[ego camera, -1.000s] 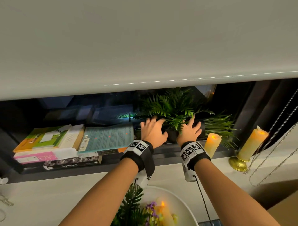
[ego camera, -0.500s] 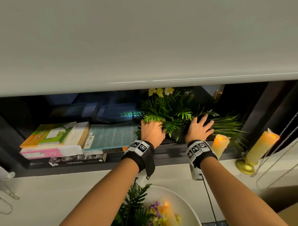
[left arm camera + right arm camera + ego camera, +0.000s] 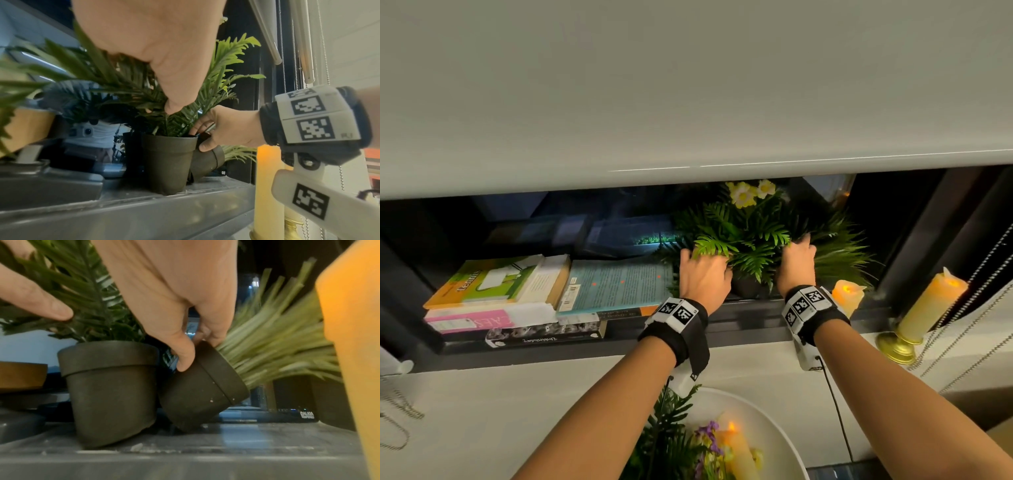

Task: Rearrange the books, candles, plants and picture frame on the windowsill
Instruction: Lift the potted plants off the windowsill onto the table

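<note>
A fern with yellow flowers (image 3: 750, 236) stands upright in a dark pot (image 3: 109, 391) on the sill. My left hand (image 3: 702, 270) lies against its left side, fingers spread among the fronds and mostly hidden; its thumb (image 3: 174, 104) points down into the leaves. My right hand (image 3: 195, 350) pinches the rim of the grass plant's dark pot (image 3: 203, 394), which is tilted to the right and touches the fern pot. The grass (image 3: 839, 253) fans out rightwards. Stacked books (image 3: 544, 294) lie left of the fern. Two lit candles (image 3: 847, 298) (image 3: 928, 308) stand to the right.
The lowered blind (image 3: 688, 85) hangs just above the plants and leaves a narrow gap. Bead chains (image 3: 983, 308) hang at the right. A white bowl (image 3: 774, 431) with greenery, purple flowers and a lit candle sits below my arms. The dark sill ledge (image 3: 164, 211) runs across.
My right hand has moved right off the fern and taken the grass pot's rim, tipping it. My left hand has sunk deeper into the fronds. The yellow flowers have come into view.
</note>
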